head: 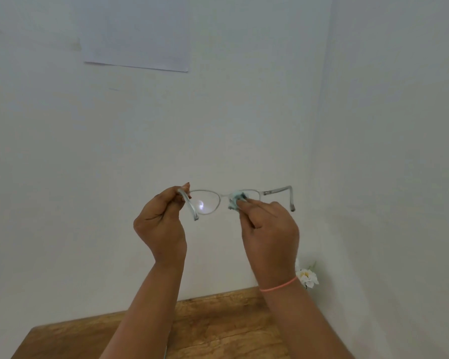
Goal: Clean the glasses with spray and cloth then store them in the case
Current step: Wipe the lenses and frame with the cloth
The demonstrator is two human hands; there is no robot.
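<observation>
Clear-framed glasses (pixel 205 202) are held up in front of the white wall, arms unfolded toward me. My left hand (pixel 161 224) pinches the frame at its left hinge. My right hand (pixel 268 229) pinches a small pale green cloth (pixel 236 200) against the right lens, which is mostly hidden behind the cloth and fingers. The left lens is bare and shows a small glare spot. Neither a spray bottle nor a case is in view.
A wooden table (pixel 218 327) lies below my forearms, against the wall. A white flower (pixel 307 277) sits in the corner at the table's back right. A sheet of paper (pixel 135 35) hangs on the wall above.
</observation>
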